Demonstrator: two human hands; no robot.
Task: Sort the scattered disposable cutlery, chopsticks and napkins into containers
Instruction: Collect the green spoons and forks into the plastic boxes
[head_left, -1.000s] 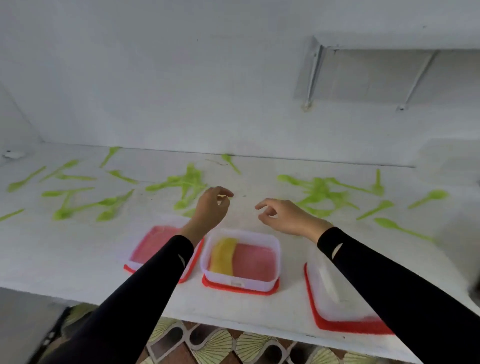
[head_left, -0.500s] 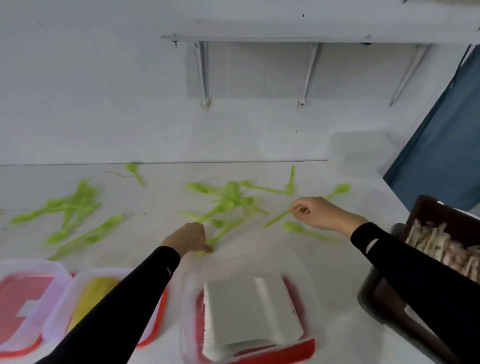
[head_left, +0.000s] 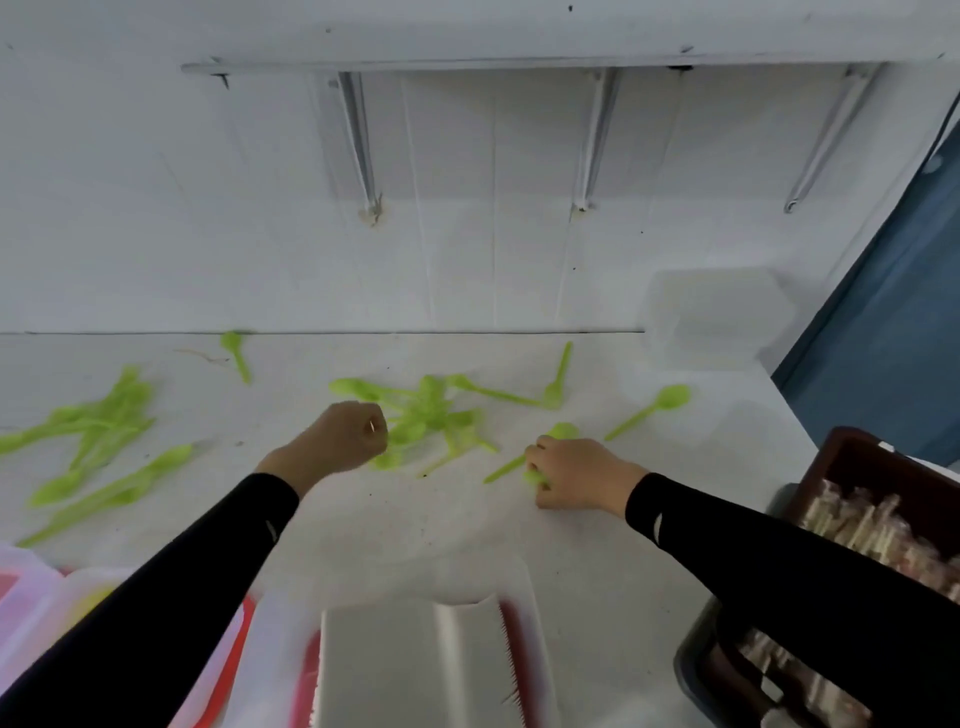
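The white tabletop (head_left: 467, 525) carries scattered green plastic cutlery. The central pile of spoons and forks (head_left: 434, 421) lies between the two hands, near the wall. A second cluster of green cutlery (head_left: 98, 452) lies well apart at the left. A single spoon (head_left: 236, 353) lies close to the wall at the upper left, a fork (head_left: 558, 374) lies at the right edge of the central pile, and a lone spoon (head_left: 652, 410) lies further right.

The left hand (head_left: 340, 441) is curled into a loose fist just beside the left edge of the central pile. Whether it holds anything cannot be told, because the fingers hide the palm.

The right hand (head_left: 576, 478) rests on the tabletop with the fingers closed around green cutlery (head_left: 511, 467); a handle sticks out to the left of the fingers and a green end shows above the knuckles. How many pieces it grips cannot be told.

Along the near edge stand the containers. A clear container with a red base (head_left: 524, 577) holds a stack of white napkins (head_left: 410, 665). To its left, partly hidden behind the left sleeve (head_left: 156, 613), stand two more clear containers (head_left: 31, 587). At the right, a dark tray (head_left: 872, 467) holds wrapped chopsticks (head_left: 862, 530), partly covered by the right sleeve (head_left: 779, 571). A clear lid or box (head_left: 717, 317) stands against the wall at the far right.
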